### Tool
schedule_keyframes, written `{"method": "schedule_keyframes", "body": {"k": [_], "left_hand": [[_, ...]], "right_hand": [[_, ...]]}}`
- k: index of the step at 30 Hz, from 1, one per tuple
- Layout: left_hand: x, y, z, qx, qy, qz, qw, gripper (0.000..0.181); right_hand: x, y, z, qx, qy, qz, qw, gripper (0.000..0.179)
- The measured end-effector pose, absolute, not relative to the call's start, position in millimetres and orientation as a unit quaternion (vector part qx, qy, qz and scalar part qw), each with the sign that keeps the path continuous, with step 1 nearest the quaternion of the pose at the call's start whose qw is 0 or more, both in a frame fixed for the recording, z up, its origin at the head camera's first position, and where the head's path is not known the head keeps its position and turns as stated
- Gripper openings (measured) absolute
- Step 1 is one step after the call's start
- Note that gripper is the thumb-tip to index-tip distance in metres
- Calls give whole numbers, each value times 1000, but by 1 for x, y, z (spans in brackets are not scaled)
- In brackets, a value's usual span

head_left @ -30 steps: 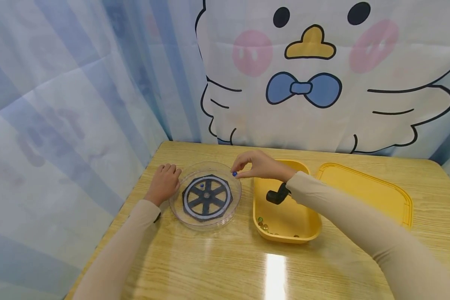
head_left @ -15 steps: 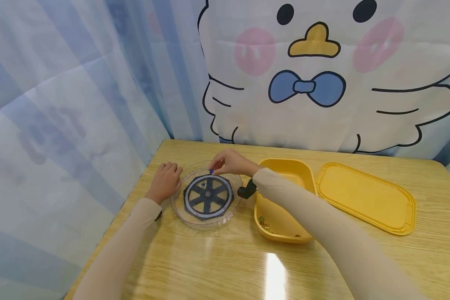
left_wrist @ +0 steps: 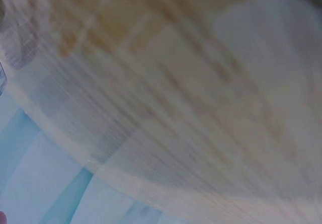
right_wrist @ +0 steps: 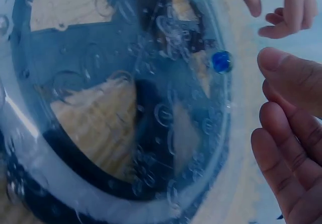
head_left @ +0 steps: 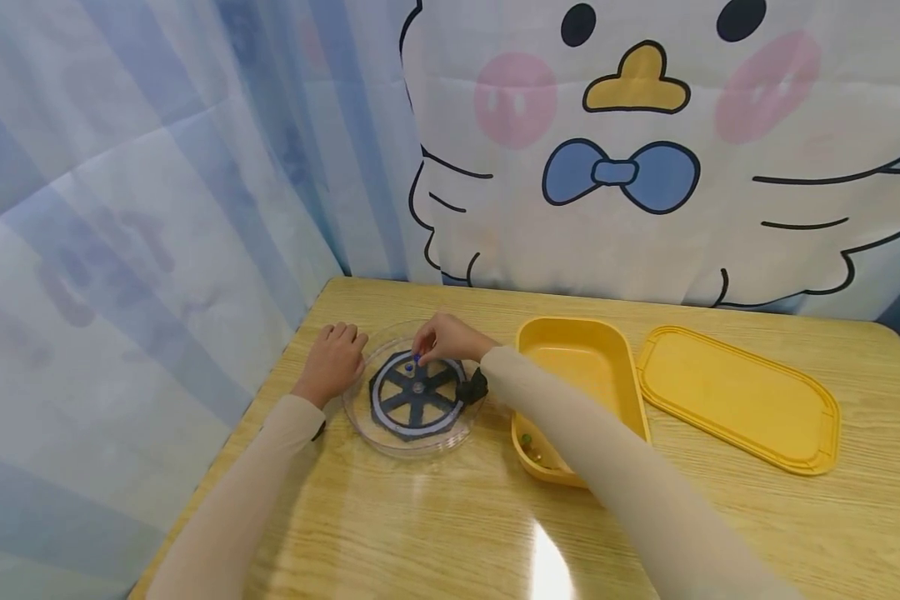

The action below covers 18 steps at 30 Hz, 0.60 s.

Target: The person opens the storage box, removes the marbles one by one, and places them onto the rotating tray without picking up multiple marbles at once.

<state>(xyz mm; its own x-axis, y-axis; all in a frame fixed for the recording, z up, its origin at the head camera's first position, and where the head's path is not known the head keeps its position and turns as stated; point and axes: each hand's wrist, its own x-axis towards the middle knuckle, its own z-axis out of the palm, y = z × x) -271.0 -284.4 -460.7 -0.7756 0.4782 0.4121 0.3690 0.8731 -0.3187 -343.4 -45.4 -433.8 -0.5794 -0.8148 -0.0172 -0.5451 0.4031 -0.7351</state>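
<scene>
My right hand [head_left: 450, 337]: pinching blue marble [head_left: 417, 357] over clear round dish [head_left: 412, 447]. My left hand [head_left: 332, 363]: fingers loose, resting at dish rim.

The head view is bright, glare whitening the yellowish wood-grained table [head_left: 420, 517] near five o'clock; wrist views are dim, the left blurred.

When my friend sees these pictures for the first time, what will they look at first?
Probably the giant white cartoon character with the blue bow tie, on the curtain behind the table. Next, maybe the clear round dish with a dark spoked wheel shape showing through it, and the blue marble at the right hand's fingertips. Then the bright yellow bin right of the dish, with its flat yellow panel beside it.
</scene>
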Motion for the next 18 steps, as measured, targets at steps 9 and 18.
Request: {"method": "schedule_keyframes", "body": {"k": [9, 18], "left_hand": [[-271, -283, -460, -227, -935, 114, 246, 9], [-272, -286, -463, -228, -933, 118, 251, 8]], "right_hand": [[-345, -49, -444, -408, 822, -337, 211, 8], [-345, -52, -446, -398, 825, -331, 229, 11]]}}
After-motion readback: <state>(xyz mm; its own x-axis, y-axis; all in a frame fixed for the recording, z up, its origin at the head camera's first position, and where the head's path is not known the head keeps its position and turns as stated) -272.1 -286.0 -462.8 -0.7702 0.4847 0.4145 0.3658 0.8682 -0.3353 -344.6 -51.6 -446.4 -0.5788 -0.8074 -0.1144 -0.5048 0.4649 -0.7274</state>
